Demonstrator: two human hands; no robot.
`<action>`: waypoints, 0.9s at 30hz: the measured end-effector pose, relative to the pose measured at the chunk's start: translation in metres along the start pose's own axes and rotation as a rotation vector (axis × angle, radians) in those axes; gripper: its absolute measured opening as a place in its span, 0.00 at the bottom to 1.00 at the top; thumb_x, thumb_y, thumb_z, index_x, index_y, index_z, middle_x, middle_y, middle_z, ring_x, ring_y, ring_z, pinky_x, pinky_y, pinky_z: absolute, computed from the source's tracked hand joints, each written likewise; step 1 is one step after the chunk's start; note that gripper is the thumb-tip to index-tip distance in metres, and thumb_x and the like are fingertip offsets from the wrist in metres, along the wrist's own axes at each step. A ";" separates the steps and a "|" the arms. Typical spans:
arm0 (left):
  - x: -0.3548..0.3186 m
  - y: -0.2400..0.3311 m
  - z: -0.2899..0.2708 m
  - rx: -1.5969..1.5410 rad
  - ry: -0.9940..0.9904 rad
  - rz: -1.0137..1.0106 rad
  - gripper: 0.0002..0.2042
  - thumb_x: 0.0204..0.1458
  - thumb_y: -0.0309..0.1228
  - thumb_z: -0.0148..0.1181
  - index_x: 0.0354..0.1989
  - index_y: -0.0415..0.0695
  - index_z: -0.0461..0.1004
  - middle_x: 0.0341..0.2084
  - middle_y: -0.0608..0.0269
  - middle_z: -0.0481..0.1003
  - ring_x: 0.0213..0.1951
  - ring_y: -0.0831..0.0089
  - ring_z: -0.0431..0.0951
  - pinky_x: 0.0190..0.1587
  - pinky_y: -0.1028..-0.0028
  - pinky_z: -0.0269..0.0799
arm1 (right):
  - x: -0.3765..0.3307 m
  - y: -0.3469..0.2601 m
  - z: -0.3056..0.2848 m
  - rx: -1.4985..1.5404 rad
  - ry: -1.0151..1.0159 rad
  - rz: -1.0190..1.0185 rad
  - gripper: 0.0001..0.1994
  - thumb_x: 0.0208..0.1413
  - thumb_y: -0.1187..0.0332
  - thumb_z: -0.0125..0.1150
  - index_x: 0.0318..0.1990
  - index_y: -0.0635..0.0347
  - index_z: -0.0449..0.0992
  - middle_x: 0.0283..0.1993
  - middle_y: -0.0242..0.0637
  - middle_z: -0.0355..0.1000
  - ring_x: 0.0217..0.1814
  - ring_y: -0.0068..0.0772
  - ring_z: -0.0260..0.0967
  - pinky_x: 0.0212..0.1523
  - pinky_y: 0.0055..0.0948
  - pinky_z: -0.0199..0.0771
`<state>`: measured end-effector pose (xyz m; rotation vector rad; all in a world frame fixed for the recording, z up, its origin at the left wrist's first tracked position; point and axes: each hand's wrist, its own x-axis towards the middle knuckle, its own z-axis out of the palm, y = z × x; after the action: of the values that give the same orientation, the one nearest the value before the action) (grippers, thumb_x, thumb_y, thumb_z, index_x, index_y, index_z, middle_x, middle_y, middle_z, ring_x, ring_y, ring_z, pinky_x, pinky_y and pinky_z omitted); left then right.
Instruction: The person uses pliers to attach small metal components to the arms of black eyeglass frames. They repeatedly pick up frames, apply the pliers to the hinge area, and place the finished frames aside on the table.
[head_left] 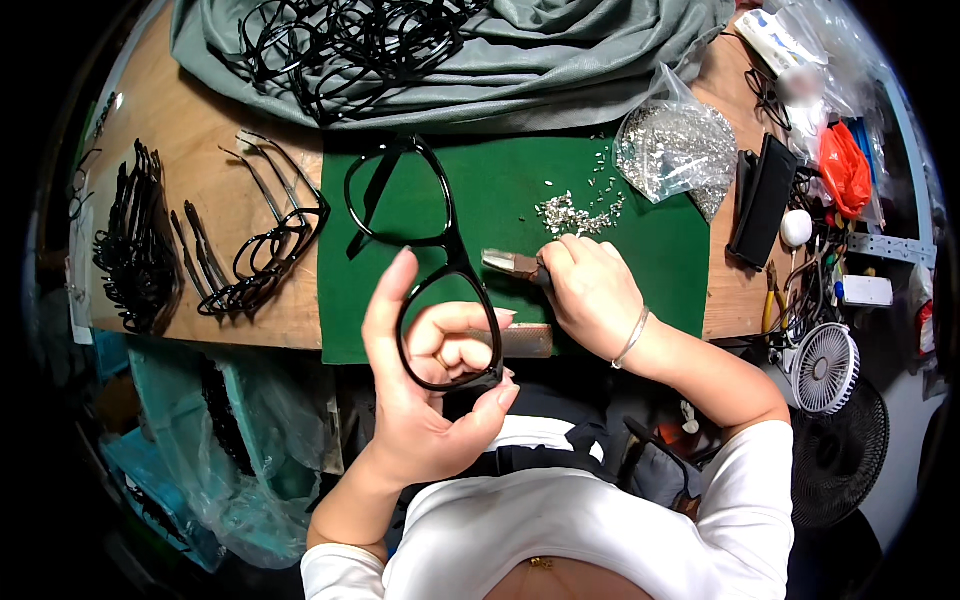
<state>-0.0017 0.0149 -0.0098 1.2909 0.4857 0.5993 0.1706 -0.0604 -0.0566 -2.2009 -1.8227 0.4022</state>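
Note:
My left hand is closed on a pair of black eyeglasses, its thumb and fingers pinching the rim's near end. The glasses are held up above the green mat, with one temple folded behind the far rim; I cannot make out the other temple. To their right, my right hand grips pliers. The jaws point left toward the eyeglasses, with a gap between them. Beyond my right hand, a loose heap of tiny silvery metal pieces lies on the mat.
A clear bag of similar pieces sits at the mat's far right. Many black frames lie on grey cloth at the back. More glasses stand stacked at left. A black case and small white fan are at right.

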 end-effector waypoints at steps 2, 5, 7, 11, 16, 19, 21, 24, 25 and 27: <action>0.000 -0.001 0.004 0.034 0.016 0.021 0.45 0.36 0.12 0.54 0.59 0.44 0.29 0.40 0.49 0.65 0.29 0.76 0.72 0.36 0.78 0.70 | -0.001 0.002 -0.005 0.136 0.005 0.055 0.07 0.40 0.73 0.54 0.29 0.63 0.65 0.28 0.42 0.64 0.32 0.42 0.63 0.33 0.34 0.62; 0.002 -0.007 0.013 0.204 0.070 0.112 0.44 0.38 0.12 0.54 0.59 0.44 0.30 0.42 0.51 0.65 0.33 0.76 0.71 0.40 0.80 0.68 | -0.002 -0.011 -0.035 0.571 0.017 0.184 0.07 0.41 0.75 0.54 0.30 0.65 0.66 0.28 0.44 0.65 0.32 0.44 0.65 0.32 0.34 0.65; 0.003 -0.007 0.018 0.284 0.100 0.121 0.44 0.37 0.12 0.55 0.59 0.43 0.30 0.44 0.52 0.64 0.36 0.77 0.70 0.41 0.80 0.67 | -0.010 -0.028 -0.062 0.825 -0.046 0.205 0.07 0.43 0.75 0.56 0.31 0.65 0.67 0.27 0.43 0.65 0.29 0.40 0.66 0.29 0.30 0.65; 0.003 -0.006 0.028 0.330 0.142 0.155 0.44 0.37 0.12 0.55 0.59 0.43 0.31 0.47 0.53 0.63 0.36 0.78 0.69 0.41 0.82 0.67 | -0.016 -0.041 -0.057 0.920 0.085 0.136 0.08 0.45 0.73 0.57 0.32 0.65 0.67 0.26 0.40 0.65 0.26 0.32 0.65 0.28 0.25 0.65; 0.003 -0.008 0.030 0.338 0.125 0.151 0.43 0.38 0.13 0.55 0.59 0.43 0.32 0.47 0.51 0.62 0.37 0.78 0.69 0.42 0.81 0.67 | -0.018 -0.040 -0.053 1.353 -0.044 0.371 0.09 0.49 0.68 0.56 0.31 0.64 0.66 0.27 0.31 0.64 0.29 0.17 0.61 0.29 0.19 0.62; 0.005 -0.004 0.026 0.275 0.072 0.080 0.42 0.39 0.13 0.55 0.59 0.42 0.32 0.47 0.51 0.63 0.40 0.76 0.69 0.44 0.79 0.68 | -0.011 -0.037 -0.061 1.557 -0.238 0.443 0.10 0.50 0.65 0.56 0.31 0.62 0.64 0.29 0.27 0.63 0.31 0.14 0.58 0.33 0.16 0.60; 0.008 0.004 0.020 0.202 0.005 0.002 0.42 0.40 0.14 0.55 0.59 0.43 0.32 0.47 0.51 0.63 0.40 0.76 0.69 0.44 0.78 0.68 | -0.011 -0.034 -0.062 1.549 -0.352 0.419 0.10 0.51 0.65 0.56 0.32 0.62 0.64 0.29 0.27 0.63 0.33 0.14 0.58 0.34 0.16 0.60; 0.010 0.014 0.015 0.055 -0.024 -0.110 0.42 0.39 0.15 0.57 0.59 0.43 0.33 0.45 0.53 0.66 0.40 0.76 0.69 0.45 0.76 0.68 | -0.009 -0.038 -0.062 1.653 -0.398 0.410 0.10 0.51 0.65 0.55 0.32 0.62 0.65 0.31 0.27 0.63 0.35 0.14 0.57 0.37 0.16 0.60; 0.009 0.016 0.012 0.063 -0.048 -0.112 0.42 0.39 0.15 0.58 0.59 0.43 0.34 0.44 0.53 0.66 0.40 0.77 0.69 0.45 0.76 0.68 | -0.007 -0.039 -0.064 1.668 -0.437 0.408 0.10 0.51 0.65 0.55 0.33 0.62 0.65 0.31 0.27 0.63 0.35 0.14 0.57 0.38 0.16 0.60; 0.008 0.022 0.011 0.019 -0.018 -0.145 0.43 0.37 0.15 0.59 0.59 0.43 0.34 0.44 0.52 0.67 0.40 0.77 0.69 0.45 0.77 0.68 | -0.005 -0.042 -0.069 1.688 -0.486 0.390 0.09 0.51 0.66 0.54 0.35 0.63 0.66 0.31 0.27 0.63 0.34 0.15 0.58 0.37 0.17 0.61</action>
<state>0.0080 0.0159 0.0140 1.2664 0.5662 0.4629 0.1573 -0.0594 0.0233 -1.1080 -0.4552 1.7766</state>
